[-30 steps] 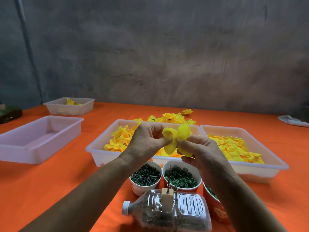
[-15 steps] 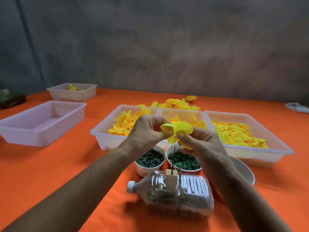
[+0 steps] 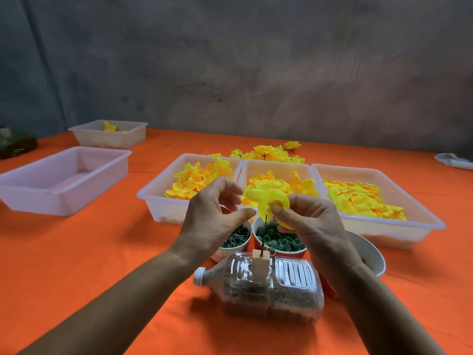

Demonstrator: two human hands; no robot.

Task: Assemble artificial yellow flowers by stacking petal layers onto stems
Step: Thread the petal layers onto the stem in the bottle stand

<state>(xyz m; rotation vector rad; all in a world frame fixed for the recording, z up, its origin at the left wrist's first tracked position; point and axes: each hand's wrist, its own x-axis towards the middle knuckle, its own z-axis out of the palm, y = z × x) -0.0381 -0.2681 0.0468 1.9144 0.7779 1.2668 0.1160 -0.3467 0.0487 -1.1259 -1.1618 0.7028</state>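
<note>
Threading a petal layer (image 3: 267, 199) onto the stem (image 3: 264, 233) upright in the bottle (image 3: 263, 280), right hand (image 3: 309, 221) fingers (image 3: 277, 208) pinching the petal's edge, left hand (image 3: 212, 219) loosely curled beside it, touching nothing plainly; next, probably sliding it straight down, hole centred.

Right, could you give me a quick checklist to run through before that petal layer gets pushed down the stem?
1. Stem upright in its block on the bottle: ok.
2. Petal layer over the stem tip: ok.
3. Tip through the centre hole: cannot tell, petals hide it.
4. Right hand pinching the petal layer: ok.
5. Left hand steadying the layer: not ok, it holds nothing.
6. Cup of green rings within reach: ok.
</note>
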